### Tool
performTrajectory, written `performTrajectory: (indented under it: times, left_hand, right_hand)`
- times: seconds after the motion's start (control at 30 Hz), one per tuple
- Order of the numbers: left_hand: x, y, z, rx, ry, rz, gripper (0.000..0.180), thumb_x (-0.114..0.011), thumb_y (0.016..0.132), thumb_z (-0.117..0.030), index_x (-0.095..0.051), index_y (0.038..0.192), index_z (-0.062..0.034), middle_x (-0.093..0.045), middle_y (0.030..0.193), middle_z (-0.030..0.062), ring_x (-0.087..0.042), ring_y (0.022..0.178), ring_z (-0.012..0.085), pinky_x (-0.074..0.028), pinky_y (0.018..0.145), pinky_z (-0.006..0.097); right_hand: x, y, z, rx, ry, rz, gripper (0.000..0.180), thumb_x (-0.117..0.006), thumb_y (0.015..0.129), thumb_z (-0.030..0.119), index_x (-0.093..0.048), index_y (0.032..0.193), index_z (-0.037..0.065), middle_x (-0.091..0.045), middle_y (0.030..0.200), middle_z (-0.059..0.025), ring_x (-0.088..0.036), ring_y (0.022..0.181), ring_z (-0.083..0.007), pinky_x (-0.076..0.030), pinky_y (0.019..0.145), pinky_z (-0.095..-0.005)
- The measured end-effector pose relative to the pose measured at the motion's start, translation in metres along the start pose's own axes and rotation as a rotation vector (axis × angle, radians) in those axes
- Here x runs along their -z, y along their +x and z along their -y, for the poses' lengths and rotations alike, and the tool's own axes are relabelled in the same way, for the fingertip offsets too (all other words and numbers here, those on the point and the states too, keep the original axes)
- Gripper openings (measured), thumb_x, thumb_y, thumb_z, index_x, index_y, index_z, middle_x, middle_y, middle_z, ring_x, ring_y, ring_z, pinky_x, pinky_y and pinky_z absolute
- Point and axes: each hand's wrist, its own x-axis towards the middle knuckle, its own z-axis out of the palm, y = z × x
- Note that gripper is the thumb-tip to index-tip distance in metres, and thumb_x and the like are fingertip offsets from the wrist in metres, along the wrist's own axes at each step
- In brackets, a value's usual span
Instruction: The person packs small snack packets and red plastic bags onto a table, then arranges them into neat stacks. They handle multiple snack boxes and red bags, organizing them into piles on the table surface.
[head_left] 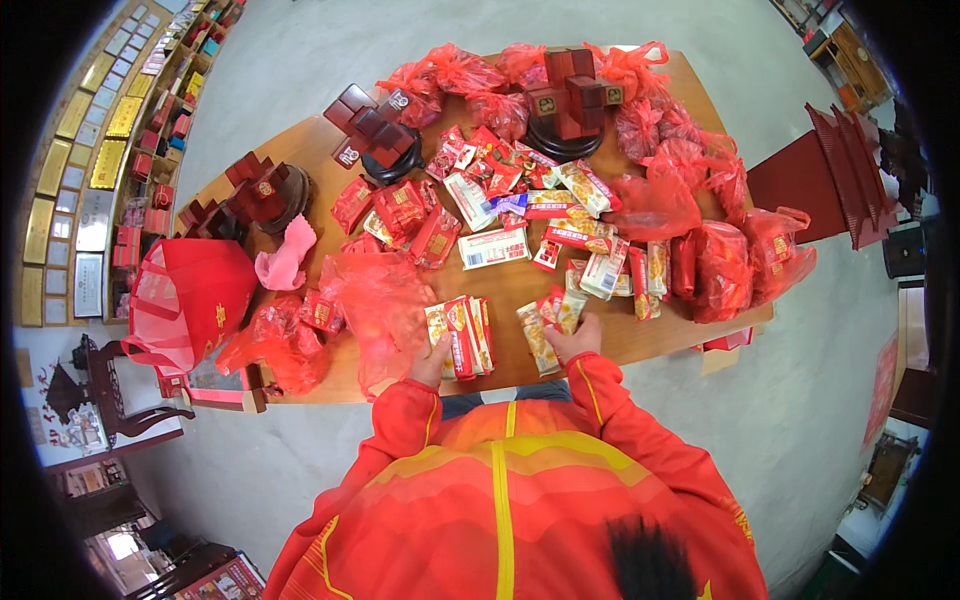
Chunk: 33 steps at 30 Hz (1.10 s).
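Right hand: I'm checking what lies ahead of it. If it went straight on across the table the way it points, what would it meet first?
Probably the white-and-red snack packet just beyond the right hand, though depth is hard to judge here.

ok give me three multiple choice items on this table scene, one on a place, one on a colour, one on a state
1. Where is the pink cloth?
A. on the person's left side of the table
B. on the floor
C. far right edge

2. What colour are the thin plastic bags?
A. blue
B. red
C. white

3. What is the left hand doing?
A. hanging off the table
B. resting flat on bare wood
C. gripping a stack of snack packets

Key: 1 A, it lies beside the dark wooden pieces on the left; 2 B, all are translucent red; 3 C, fingers close on the stack.
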Motion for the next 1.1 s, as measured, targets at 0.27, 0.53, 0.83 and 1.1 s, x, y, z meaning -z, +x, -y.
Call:
performTrajectory:
  times: [0.27,0.53,0.83,1.1]
  left_hand:
    - [-0.004,-0.005,-0.010,0.019,0.027,0.040,0.042,-0.055,0.103,-0.033,-0.055,0.132,-0.0033,-0.065,0.114,0.0014,-0.060,0.099,0.0100,-0.047,0.092,0.028]
    - [0.000,0.005,0.006,-0.093,0.057,0.001,0.038,-0.055,0.102,-0.032,-0.056,0.128,-0.0048,-0.068,0.109,0.0044,-0.067,0.088,0.0147,-0.055,0.081,0.032]
    - [0.003,0.004,0.006,-0.080,0.056,0.036,0.038,-0.056,0.102,-0.034,-0.057,0.127,-0.0047,-0.069,0.108,0.0038,-0.067,0.088,0.0136,-0.055,0.081,0.031]
    - [0.009,0.008,0.011,-0.079,0.092,0.032,0.040,-0.055,0.103,-0.035,-0.056,0.129,-0.0054,-0.068,0.108,0.0038,-0.067,0.087,0.0133,-0.055,0.080,0.031]
  right_hand:
    - [-0.047,-0.030,0.056,0.307,-0.175,0.098,0.042,-0.069,0.087,0.031,-0.060,0.112,-0.001,-0.059,0.109,-0.0211,-0.056,0.100,-0.0414,-0.046,0.087,-0.0503]
    - [0.047,-0.013,0.083,0.653,-0.700,-0.399,0.056,-0.075,0.078,0.023,-0.057,0.129,0.010,-0.057,0.126,-0.0163,-0.053,0.115,-0.0381,-0.042,0.098,-0.0515]
    - [0.095,0.023,0.106,0.804,-0.685,-0.393,0.052,-0.070,0.079,0.008,-0.058,0.130,0.008,-0.064,0.113,-0.0087,-0.061,0.102,-0.0266,-0.045,0.093,-0.0429]
    - [0.036,0.002,0.107,0.432,0.111,0.533,0.034,-0.067,0.092,0.016,-0.063,0.125,0.004,-0.068,0.110,-0.0141,-0.067,0.091,-0.0224,-0.053,0.077,-0.0320]
